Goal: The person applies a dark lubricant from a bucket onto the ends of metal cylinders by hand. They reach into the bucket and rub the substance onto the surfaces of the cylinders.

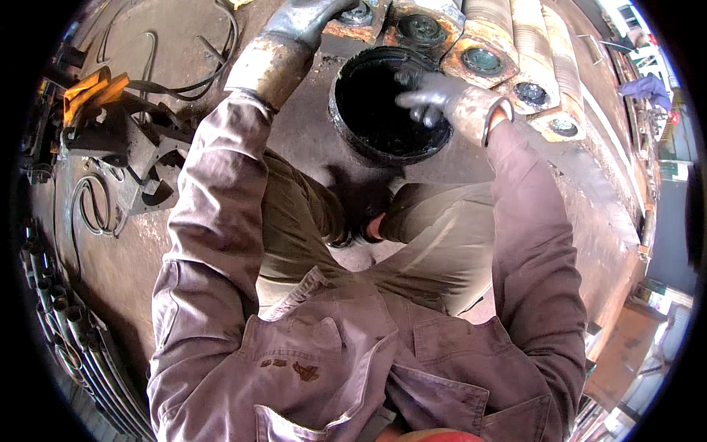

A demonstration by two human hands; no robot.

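My left hand [313,20], in a grey work glove with a stained cuff, reaches to the upper edge beside a rusty end fitting [352,31] with a dark round opening. Its fingers are mostly cut off, so their grip is unclear. My right hand [434,99], gloved alike and smeared black at the fingertips, is over a round black bucket [340,121]. Those fingers are apart, the index stretched leftward, and nothing shows in them. Black, glossy, paste-like stuff [383,121] coats the bucket's inside. It stands on the floor beyond my knees.
Several ribbed tubes [526,33] with rusty, angular end plates lie side by side past the bucket. At left are a dark metal device [143,144], an orange piece [96,94] and black cables [206,85]. Dark pipes [88,346] run along the lower left.
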